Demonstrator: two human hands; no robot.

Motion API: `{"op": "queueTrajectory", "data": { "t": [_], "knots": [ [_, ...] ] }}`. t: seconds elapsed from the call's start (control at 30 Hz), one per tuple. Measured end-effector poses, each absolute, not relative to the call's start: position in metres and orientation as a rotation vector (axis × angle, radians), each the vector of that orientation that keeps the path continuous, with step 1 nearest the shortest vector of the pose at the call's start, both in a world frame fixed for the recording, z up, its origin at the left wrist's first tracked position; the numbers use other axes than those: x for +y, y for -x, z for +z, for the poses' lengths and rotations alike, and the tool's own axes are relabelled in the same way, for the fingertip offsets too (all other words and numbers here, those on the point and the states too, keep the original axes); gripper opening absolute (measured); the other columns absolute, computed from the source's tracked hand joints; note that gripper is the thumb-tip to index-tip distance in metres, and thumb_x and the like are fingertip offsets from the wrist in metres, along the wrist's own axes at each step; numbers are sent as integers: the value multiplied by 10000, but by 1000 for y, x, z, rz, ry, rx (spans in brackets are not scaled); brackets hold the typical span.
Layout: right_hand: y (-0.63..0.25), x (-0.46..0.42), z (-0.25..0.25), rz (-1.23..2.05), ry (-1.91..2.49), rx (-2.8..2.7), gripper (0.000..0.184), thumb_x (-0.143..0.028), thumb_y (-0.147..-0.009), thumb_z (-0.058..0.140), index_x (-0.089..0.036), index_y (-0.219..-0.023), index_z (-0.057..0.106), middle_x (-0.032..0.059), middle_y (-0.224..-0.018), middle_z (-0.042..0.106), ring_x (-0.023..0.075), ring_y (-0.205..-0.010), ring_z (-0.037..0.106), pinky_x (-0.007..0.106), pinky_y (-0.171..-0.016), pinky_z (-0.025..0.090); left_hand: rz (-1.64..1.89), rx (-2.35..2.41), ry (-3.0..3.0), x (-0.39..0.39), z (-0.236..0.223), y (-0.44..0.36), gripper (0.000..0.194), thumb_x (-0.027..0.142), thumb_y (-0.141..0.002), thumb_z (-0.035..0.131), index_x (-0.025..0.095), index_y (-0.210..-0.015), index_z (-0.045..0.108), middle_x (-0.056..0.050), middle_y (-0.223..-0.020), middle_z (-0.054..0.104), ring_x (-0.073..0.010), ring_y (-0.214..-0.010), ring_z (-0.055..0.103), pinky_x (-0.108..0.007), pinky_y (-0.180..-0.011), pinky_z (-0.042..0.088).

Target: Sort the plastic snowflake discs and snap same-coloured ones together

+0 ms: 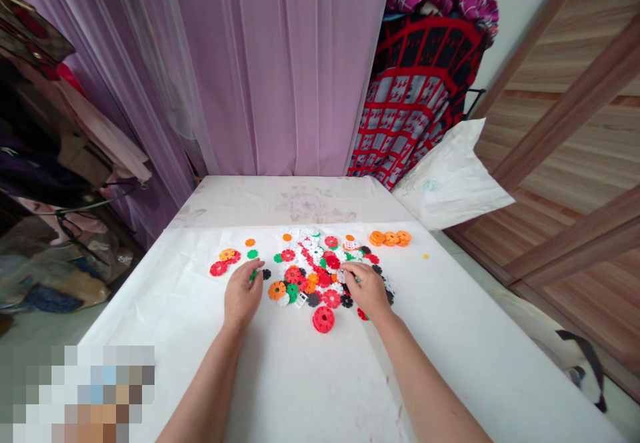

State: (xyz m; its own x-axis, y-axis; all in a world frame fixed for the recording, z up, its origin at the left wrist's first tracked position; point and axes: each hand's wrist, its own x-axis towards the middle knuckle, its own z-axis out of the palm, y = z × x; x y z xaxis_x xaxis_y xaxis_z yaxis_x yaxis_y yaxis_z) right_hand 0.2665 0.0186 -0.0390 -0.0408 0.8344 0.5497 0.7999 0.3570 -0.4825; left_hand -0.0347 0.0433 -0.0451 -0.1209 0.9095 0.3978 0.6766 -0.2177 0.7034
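Many snowflake-shaped plastic discs in red, orange, green, white and black lie in a loose pile (313, 273) on a white sheet (310, 369). My left hand (243, 293) is at the pile's left side, its fingertips on a small green disc (254, 274). My right hand (367, 289) reaches over the right side, with its fingertips among the pieces. What it pinches is hidden. Just below the pile stands a joined red stack of discs (323, 319). Overlapping orange discs (390, 238) lie beyond the pile, and red and orange discs (223, 261) lie to its left.
The sheet-covered table (290, 203) ends at a back edge against a lilac curtain (280, 76). A white pillow (447, 179) leans at the back right. Wooden panels (565, 163) stand right, hanging clothes (45, 143) left.
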Motion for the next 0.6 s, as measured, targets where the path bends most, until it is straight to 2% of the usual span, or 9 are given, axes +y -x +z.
{"op": "queueTrajectory", "data": {
  "t": [0.13, 0.27, 0.33, 0.47, 0.6],
  "knots": [
    [-255, 15, -36, -26, 1445, -1877, 278, -206, -894, 483, -231, -980, 746, 65, -1024, 749, 210, -975, 667, 366, -919, 509, 1151, 1767, -2015, 42, -42, 28, 337, 363, -827, 473, 212, -1001, 718, -89, -1154, 722, -266, -1086, 649, -443, -990, 489],
    [-232, 26, -18, -39, 1672, -2015, 319, -237, -907, 502, -235, -1170, 682, 80, -1257, 666, 246, -1210, 547, 422, -1034, 415, 1136, 1796, -2018, 40, -42, 23, 336, 324, -839, 442, 218, -997, 720, -77, -1158, 723, -252, -1077, 650, -432, -983, 490],
    [-221, 32, -11, -20, 1760, -2093, 303, -246, -916, 503, -238, -1160, 684, 84, -1314, 630, 267, -1288, 477, 459, -1058, 379, 1160, 1815, -1981, 40, -42, 23, 334, 300, -841, 433, 229, -994, 720, -63, -1151, 726, -239, -1073, 651, -415, -980, 494],
    [-211, 43, -7, 78, 1670, -2221, 295, -247, -926, 499, -288, -1138, 699, 59, -1355, 602, 281, -1311, 457, 494, -1052, 381, 1182, 1814, -1950, 40, -44, 24, 321, 296, -838, 450, 235, -992, 725, -57, -1144, 730, -234, -1064, 655, -403, -975, 500],
    [-223, 50, -12, 102, 1637, -2062, 352, -188, -919, 461, -286, -1145, 712, 58, -1290, 642, 249, -1246, 518, 453, -1053, 407, 1176, 1805, -1975, 40, -44, 25, 318, 290, -845, 451, 243, -995, 727, -54, -1142, 730, -234, -1045, 660, -409, -961, 504]
  ]
}}
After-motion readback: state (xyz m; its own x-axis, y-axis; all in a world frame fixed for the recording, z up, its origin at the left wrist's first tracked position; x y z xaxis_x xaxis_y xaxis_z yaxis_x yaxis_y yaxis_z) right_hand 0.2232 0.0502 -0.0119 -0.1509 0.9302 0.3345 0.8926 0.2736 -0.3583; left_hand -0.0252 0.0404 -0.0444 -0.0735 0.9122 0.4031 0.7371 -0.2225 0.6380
